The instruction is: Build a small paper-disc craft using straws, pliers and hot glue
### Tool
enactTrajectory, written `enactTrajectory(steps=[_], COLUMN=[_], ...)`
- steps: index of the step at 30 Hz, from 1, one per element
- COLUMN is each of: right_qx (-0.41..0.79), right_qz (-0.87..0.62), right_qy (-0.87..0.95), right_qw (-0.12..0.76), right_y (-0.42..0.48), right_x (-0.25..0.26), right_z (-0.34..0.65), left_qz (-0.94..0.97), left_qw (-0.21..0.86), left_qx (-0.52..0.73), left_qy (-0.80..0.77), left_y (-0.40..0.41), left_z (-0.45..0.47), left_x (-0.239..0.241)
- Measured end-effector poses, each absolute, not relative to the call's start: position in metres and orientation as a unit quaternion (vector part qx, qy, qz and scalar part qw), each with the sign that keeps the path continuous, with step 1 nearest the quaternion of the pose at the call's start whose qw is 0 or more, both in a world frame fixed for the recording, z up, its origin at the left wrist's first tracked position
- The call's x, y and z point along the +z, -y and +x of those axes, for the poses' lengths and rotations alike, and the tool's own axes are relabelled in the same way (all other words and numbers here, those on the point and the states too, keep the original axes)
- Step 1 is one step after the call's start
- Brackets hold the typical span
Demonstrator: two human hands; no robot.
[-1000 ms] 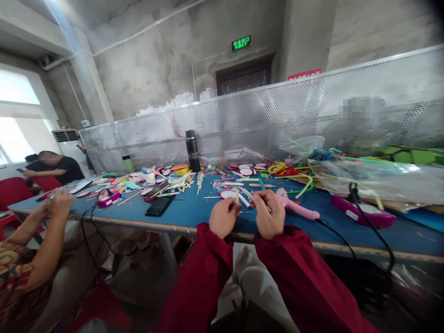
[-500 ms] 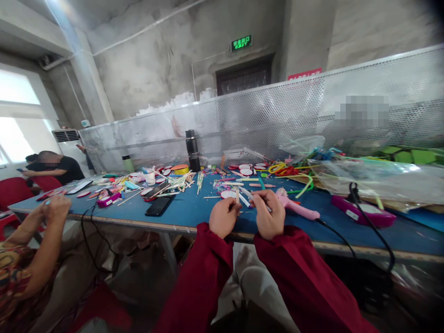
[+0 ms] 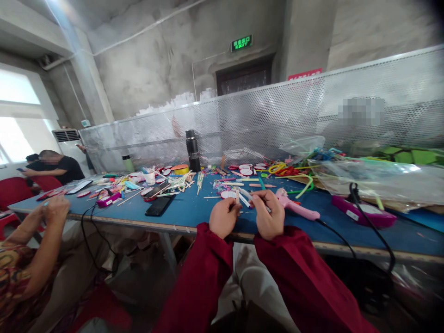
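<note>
Near the front edge of the blue table point(image 3: 194, 210), my left hand point(image 3: 222, 217) is closed round a short, flat, pale wooden stick point(image 3: 237, 194) that points upward. Just to its right, my right hand point(image 3: 271, 215) pinches a slim whitish pen-like tool point(image 3: 245, 192) whose tip leans toward the stick. Whether tip and stick touch I cannot tell. Behind the hands lie a round white disc with a red rim point(image 3: 228, 194) and a pinkish wooden stick point(image 3: 262, 186). A pink glue gun point(image 3: 300, 209) with a black cord rests right of my right hand.
A black phone point(image 3: 159, 206), a black thermos point(image 3: 193, 151) and a heap of sticks point(image 3: 180, 182) are to the left. Purple devices point(image 3: 362, 212) and plastic bags point(image 3: 374, 180) lie right. A perforated screen point(image 3: 156, 134) closes the back. A co-worker's hands point(image 3: 55, 206) are at far left.
My hands, the stick and the pen-like tool stay almost where they were. The co-worker's hands at the left have shifted very slightly.
</note>
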State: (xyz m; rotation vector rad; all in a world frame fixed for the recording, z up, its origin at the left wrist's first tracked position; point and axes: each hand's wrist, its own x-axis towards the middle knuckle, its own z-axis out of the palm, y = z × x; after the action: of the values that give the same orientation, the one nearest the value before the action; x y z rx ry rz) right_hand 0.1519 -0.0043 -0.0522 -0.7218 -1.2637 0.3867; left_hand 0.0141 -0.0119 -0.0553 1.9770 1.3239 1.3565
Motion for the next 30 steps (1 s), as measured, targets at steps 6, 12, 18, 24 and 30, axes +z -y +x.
enactTrajectory(steps=[6, 12, 18, 24, 30], right_qx=[0.171, 0.174, 0.171, 0.178, 0.167], right_qz=[-0.337, -0.329, -0.337, -0.327, -0.342], right_qy=[0.570, 0.580, 0.570, 0.584, 0.567], right_qw=[0.729, 0.724, 0.729, 0.722, 0.731], right_y=[0.0029, 0.0042, 0.0028, 0.0028, 0.0016], right_x=[-0.0523, -0.0517, -0.0525, -0.0531, -0.0535], right_z=[0.1519, 0.1521, 0.1523, 0.1523, 0.1523], left_qz=[0.714, 0.712, 0.709, 0.711, 0.710], left_qw=[0.182, 0.194, 0.197, 0.190, 0.190], left_qx=[0.470, 0.476, 0.479, 0.475, 0.482], left_qy=[-0.486, -0.478, -0.479, -0.482, -0.477], left_y=[0.0114, 0.0129, 0.0136, 0.0132, 0.0126], left_z=[0.0139, 0.0137, 0.0143, 0.0140, 0.0141], left_x=[-0.0550, -0.0539, -0.0533, -0.0540, -0.0544])
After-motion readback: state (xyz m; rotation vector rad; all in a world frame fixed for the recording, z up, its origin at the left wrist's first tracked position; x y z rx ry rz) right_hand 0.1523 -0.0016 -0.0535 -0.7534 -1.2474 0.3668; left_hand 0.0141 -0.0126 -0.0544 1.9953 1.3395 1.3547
